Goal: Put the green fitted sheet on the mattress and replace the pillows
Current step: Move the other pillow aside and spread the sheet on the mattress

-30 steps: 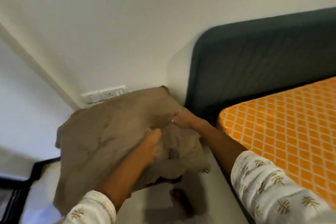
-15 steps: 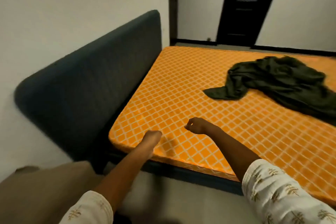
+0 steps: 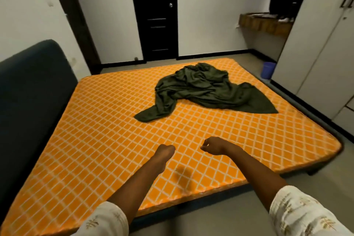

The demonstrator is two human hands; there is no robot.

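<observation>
The dark green fitted sheet [image 3: 201, 90] lies crumpled in a heap on the far middle of the bare orange mattress [image 3: 95, 130] with its white diamond pattern. Both my arms reach out over the near part of the mattress. My left hand [image 3: 165, 151] and my right hand [image 3: 211, 145] hover side by side, fingers curled, holding nothing. They are well short of the sheet. No pillow is in view.
A dark blue headboard [image 3: 28, 86] runs along the left side. A black door [image 3: 155, 15] stands in the far wall. A blue bucket [image 3: 268, 70] sits on the floor at far right beside a white wardrobe [image 3: 316, 53]. A wooden shelf [image 3: 266, 23] hangs beyond it.
My hands let go of the brown pillow by the wall. The view swung right from the pillow to the whole mattress with the green sheet, and both arms now reach over it.
</observation>
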